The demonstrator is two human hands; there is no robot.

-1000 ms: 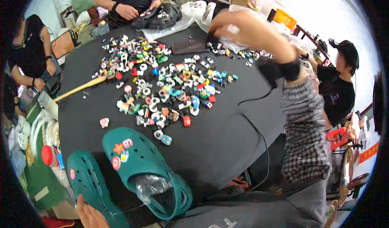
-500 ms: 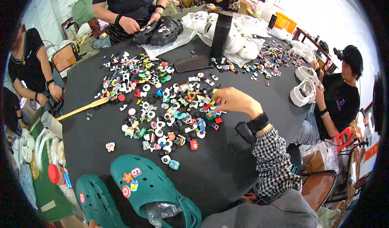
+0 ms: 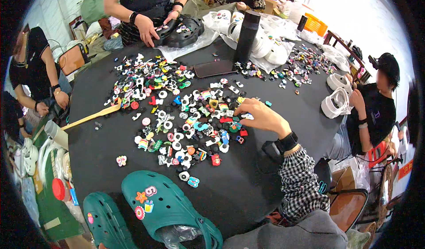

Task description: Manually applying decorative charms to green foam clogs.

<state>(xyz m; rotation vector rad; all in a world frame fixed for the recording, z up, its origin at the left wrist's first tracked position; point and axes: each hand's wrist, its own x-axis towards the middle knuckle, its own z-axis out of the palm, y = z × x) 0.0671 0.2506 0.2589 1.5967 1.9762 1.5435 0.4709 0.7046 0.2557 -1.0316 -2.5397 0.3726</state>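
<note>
My right hand (image 3: 265,117) is at the right edge of a loose pile of colourful shoe charms (image 3: 177,136), palm down. Its fingers and thumb are bent together around a small white-and-blue shoe charm (image 3: 247,116). Near me lies a green clog (image 3: 170,200) with several charms fixed on its toe and clear plastic stuffed inside. Beside it, the second green clog (image 3: 106,218) carries a pink charm on one side. Of my left hand (image 3: 102,246), only a sliver shows at the lower edge by this clog; its fingers are hidden.
A yellow wooden stick (image 3: 95,116) borders the pile. Behind stand a phone (image 3: 214,69) and a tall black cylinder (image 3: 246,39). Co-workers around the black table (image 3: 102,156) handle black clogs (image 3: 188,30) and white clogs (image 3: 335,101). A butterfly charm (image 3: 121,161) lies apart.
My right hand has shifted slightly right and down, and a white-and-blue charm now shows between its fingers. Across the table, a co-worker's hand has moved on the black clog. The view has shifted slightly.
</note>
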